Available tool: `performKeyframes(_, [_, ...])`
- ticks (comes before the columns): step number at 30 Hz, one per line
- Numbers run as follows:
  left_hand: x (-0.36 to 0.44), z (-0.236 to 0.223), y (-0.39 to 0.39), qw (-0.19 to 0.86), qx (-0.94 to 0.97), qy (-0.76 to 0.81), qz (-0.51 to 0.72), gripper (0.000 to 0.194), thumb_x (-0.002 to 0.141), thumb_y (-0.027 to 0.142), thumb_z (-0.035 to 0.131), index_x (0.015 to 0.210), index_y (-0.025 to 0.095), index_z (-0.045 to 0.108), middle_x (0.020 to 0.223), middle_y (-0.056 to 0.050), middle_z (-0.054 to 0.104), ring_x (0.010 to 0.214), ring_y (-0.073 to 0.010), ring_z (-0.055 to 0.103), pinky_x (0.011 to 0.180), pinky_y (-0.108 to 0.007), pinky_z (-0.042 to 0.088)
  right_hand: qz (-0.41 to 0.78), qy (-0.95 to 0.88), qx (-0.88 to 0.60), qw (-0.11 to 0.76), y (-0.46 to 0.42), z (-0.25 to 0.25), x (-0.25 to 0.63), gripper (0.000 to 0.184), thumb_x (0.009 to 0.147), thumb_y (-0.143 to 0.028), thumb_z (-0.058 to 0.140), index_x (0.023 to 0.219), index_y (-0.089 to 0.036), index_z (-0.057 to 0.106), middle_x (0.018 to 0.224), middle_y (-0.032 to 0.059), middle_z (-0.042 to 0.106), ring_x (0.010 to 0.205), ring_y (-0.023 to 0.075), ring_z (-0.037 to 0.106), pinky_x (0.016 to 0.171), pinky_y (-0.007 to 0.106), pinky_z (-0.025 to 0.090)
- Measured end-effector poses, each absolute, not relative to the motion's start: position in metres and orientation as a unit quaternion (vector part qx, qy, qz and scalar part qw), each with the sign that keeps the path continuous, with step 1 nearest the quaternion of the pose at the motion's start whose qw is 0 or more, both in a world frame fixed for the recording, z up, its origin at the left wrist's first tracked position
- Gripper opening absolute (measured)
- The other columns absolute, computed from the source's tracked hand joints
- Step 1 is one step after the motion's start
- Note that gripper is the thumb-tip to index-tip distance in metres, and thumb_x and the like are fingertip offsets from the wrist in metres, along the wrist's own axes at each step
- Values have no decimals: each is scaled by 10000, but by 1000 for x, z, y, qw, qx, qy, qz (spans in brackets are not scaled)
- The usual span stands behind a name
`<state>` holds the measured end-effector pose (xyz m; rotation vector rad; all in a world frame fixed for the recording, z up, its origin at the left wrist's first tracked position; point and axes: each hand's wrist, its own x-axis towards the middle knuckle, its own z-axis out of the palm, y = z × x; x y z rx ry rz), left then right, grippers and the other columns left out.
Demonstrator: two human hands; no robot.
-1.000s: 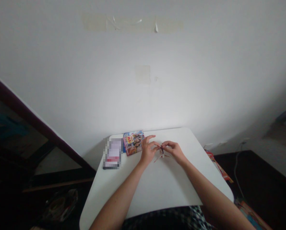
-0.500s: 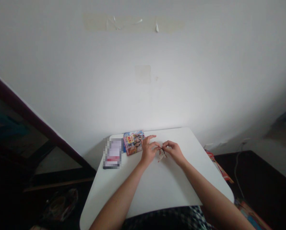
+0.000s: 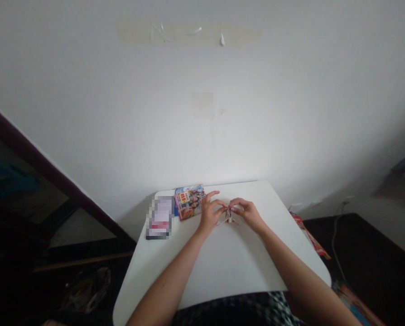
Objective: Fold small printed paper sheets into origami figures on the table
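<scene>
Over the middle of the desk (image 3: 236, 267), toward its far half, the left hand (image 3: 209, 212) and right hand (image 3: 246, 212) meet at a small pale-and-red piece (image 3: 229, 218), with thumb and fingers of each pinched together on its far end. The piece is too small to make out exactly; its loose parts spread toward the near side, and whether they touch the desk cannot be told. Just left of the left hand lies a colourful booklet (image 3: 189, 203), near the far edge, which runs along the wall (image 3: 257, 113). Farther left, a blurred phone (image 3: 161, 217) lies close to the left edge. White desktop stretches from the right hand to the slanting right edge, and between the forearms to the near edge, where patterned clothing (image 3: 277, 303) shows. Beyond the right edge, lower down, is a red-and-white item (image 3: 310, 235).
</scene>
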<state>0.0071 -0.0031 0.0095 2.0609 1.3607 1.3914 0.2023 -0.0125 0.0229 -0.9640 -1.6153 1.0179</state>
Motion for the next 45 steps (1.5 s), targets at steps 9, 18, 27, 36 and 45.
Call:
performKeyframes(9, [7,8,-2,154,718,469,490,79,809,207,808,770,270,780,1344,-25,651,1302,-250,562,1149,-472,402,380,-668,-382,513,-10,14,201,335,803,-592,776,841,-259,778,962,58,754,1029,254,663,1012,430,477])
performKeyframes(18, [7,7,-1,169,718,467,488,60,810,224,806,777,268,782,1344,-31,653,1312,-248,561,1159,-474,409,362,-667,-381,528,-11,10,196,386,834,-637,733,843,-252,753,964,65,748,1065,260,652,1035,438,468])
performKeyframes(27, [10,5,2,177,719,458,491,86,799,201,804,749,262,770,1336,-39,649,1314,-254,557,1163,-467,406,367,-674,-369,525,-13,10,191,400,874,-648,678,850,-249,683,955,49,705,1016,238,633,1007,405,462])
performKeyframes(36, [6,11,-2,181,733,446,481,60,837,223,782,829,281,796,1363,-44,615,1338,-247,537,1172,-457,405,299,-715,-370,512,-8,7,192,386,932,-627,606,867,-249,650,1007,73,677,1048,256,612,1016,429,438])
performKeyframes(45, [4,12,-3,167,725,487,458,23,797,313,834,805,293,825,1415,-48,617,1331,-280,530,1189,-548,366,122,-734,-442,500,-8,4,201,112,976,-311,587,964,-279,694,1135,96,636,1154,292,521,1039,514,422])
